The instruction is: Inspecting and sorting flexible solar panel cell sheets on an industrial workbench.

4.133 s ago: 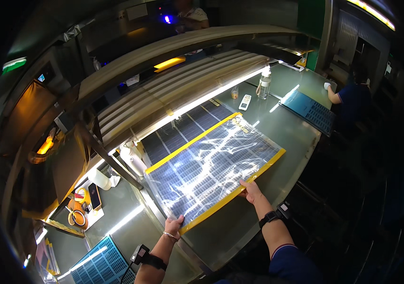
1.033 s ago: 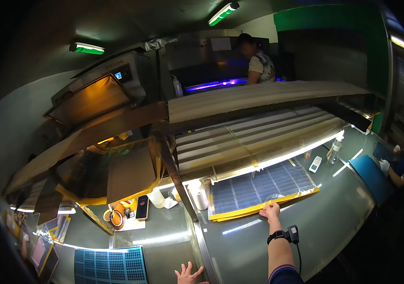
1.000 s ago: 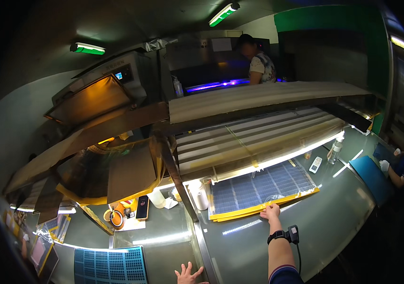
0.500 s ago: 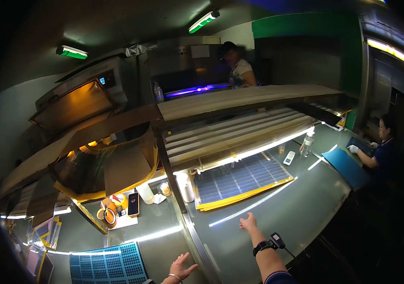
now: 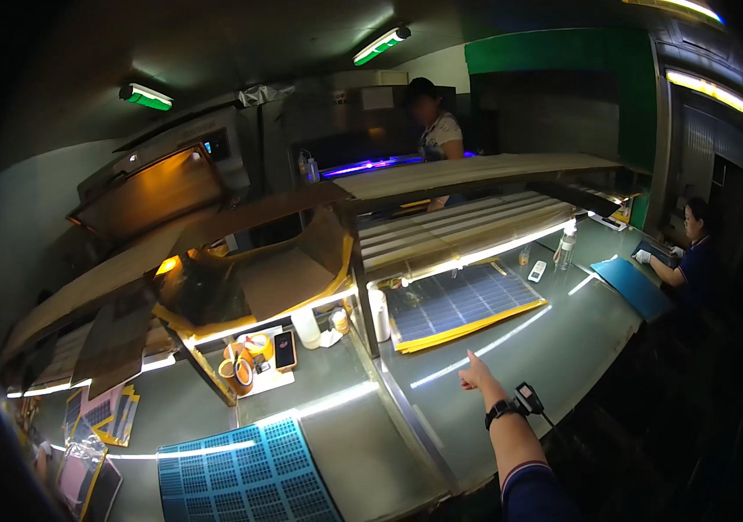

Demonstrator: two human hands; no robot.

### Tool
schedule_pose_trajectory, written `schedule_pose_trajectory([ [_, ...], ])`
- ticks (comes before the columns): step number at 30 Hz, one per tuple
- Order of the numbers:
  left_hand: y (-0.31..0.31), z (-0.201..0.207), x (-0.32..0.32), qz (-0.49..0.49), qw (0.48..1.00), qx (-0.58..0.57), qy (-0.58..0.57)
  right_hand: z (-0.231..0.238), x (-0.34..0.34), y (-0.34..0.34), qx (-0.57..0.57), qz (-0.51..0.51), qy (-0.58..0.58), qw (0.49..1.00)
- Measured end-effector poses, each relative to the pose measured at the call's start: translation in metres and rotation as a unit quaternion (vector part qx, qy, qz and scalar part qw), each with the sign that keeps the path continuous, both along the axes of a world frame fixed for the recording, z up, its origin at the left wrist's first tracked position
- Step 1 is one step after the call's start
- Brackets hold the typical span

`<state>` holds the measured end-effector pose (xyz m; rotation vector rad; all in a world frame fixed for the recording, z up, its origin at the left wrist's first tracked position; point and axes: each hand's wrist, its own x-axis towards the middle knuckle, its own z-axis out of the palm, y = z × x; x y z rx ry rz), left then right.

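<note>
My right hand (image 5: pixel 477 373) reaches over the grey worktop (image 5: pixel 511 370), with a finger stretched forward and nothing in it. A dark watch-like band and a small black device (image 5: pixel 528 399) are strapped at its wrist. Just beyond the hand lies a stack of dark gridded film sheets (image 5: pixel 467 300) with yellow borders. On the left part of the bench rests a blue panel (image 5: pixel 245 478) with a repeating dark pattern. My left hand is out of view.
A metal divider (image 5: pixel 406 426) splits the bench below a low lit shelf. A phone (image 5: pixel 285 349), tape rolls (image 5: pixel 236 370) and a white bottle (image 5: pixel 380 313) stand under it. At right a gloved co-worker (image 5: pixel 692 261) handles a dark panel beside a blue sheet (image 5: pixel 628 285); another person (image 5: pixel 441 135) stands behind.
My left hand has gone out of view at the bottom. The view has shifted, showing more of the blue panel. My right hand stays over the worktop, now nearer the film stack.
</note>
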<state>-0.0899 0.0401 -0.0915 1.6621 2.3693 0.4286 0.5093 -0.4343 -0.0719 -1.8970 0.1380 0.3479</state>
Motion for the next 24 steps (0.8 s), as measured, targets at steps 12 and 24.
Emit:
schedule_pose_trajectory([
  [12, -0.001, -0.067, 0.002, 0.013, 0.588, -0.398, -0.704, 0.042, -0.105, 0.039, -0.154, -0.121, 0.054, 0.979],
  [24, 0.064, -0.102, -0.011, 0.053, 0.685, -0.273, -0.674, -0.018, -0.110, 0.079, -0.361, 0.070, -0.252, 0.895],
])
